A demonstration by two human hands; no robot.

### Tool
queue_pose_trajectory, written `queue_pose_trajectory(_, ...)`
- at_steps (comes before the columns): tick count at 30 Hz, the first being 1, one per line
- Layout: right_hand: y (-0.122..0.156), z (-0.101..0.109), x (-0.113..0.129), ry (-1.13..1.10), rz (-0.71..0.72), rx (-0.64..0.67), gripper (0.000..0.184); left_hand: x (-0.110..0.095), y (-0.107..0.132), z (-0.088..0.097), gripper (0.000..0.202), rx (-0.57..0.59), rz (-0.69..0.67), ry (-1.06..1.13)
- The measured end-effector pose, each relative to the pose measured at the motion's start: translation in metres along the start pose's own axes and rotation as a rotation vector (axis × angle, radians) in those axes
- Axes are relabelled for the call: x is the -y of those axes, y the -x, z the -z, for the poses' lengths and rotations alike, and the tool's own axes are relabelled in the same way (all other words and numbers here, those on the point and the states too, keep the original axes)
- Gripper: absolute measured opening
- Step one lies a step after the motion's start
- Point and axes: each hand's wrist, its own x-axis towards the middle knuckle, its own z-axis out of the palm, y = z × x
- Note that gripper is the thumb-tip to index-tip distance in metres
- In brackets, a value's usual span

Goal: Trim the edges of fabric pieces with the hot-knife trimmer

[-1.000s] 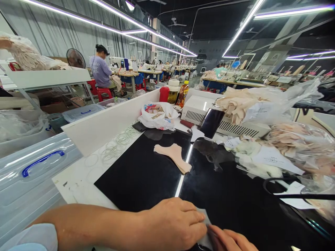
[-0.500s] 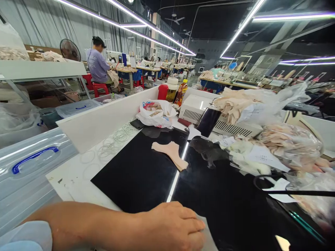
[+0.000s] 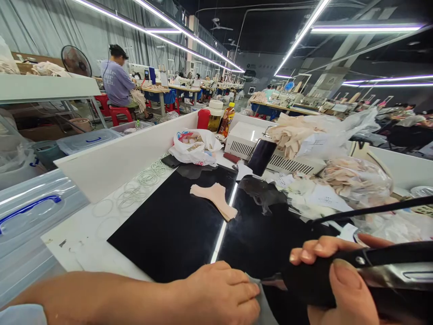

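Note:
My left hand (image 3: 225, 291) lies palm down at the near edge of the black glossy board (image 3: 162, 234), fingers laid over a greyish translucent sheet (image 3: 265, 307). From the right comes my right hand (image 3: 348, 289), wrapped around a black corded hand tool (image 3: 314, 275) with a silver panel; its exact kind is unclear. The tool's narrow front end points left, close to the left fingertips. Whether it touches the sheet I cannot tell. Farther up the board rests a small stack of beige cut fabric pieces (image 3: 216, 198), apart from both hands.
A black cord (image 3: 372, 207) loops above the right hand. Bagged beige pieces (image 3: 355, 178) and papers crowd the right side. Behind the board stand a phone (image 3: 262, 155), a white vented box (image 3: 245, 140), a plastic bag (image 3: 194, 146) and bottles (image 3: 226, 119). A white partition (image 3: 125, 155) borders the left.
My right hand has come in from the right with the black corded tool, its front end brought near my left fingers. My left hand stays on the sheet; the view has shifted slightly.

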Motion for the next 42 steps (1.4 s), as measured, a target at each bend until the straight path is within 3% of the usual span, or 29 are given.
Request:
queue_pose_trajectory(3, 0.001, -0.001, -0.001, -0.064, -0.062, -0.069, 0.049, 0.0, 0.0, -0.002, 0.024, -0.027, 0.003, 0.018)
queue_pose_trajectory(11, 0.0, 0.004, -0.008, -0.053, -0.046, -0.047, 0.049, 0.0, 0.0, -0.005, 0.023, -0.027, 0.008, 0.004)
queue_pose_trajectory(19, 0.002, -0.005, 0.002, -0.109, -0.099, -0.028, 0.045, 0.0, -0.001, 0.001, 0.022, 0.002, -0.004, -0.008)
queue_pose_trajectory(25, 0.004, -0.007, -0.003, -0.14, -0.057, 0.006, 0.046, 0.001, 0.0, -0.002, 0.027, -0.055, 0.001, 0.003)
queue_pose_trajectory(42, 0.003, -0.008, 0.0, -0.129, -0.107, -0.051, 0.047, 0.0, 0.0, -0.004, 0.027, -0.069, 0.002, -0.021)
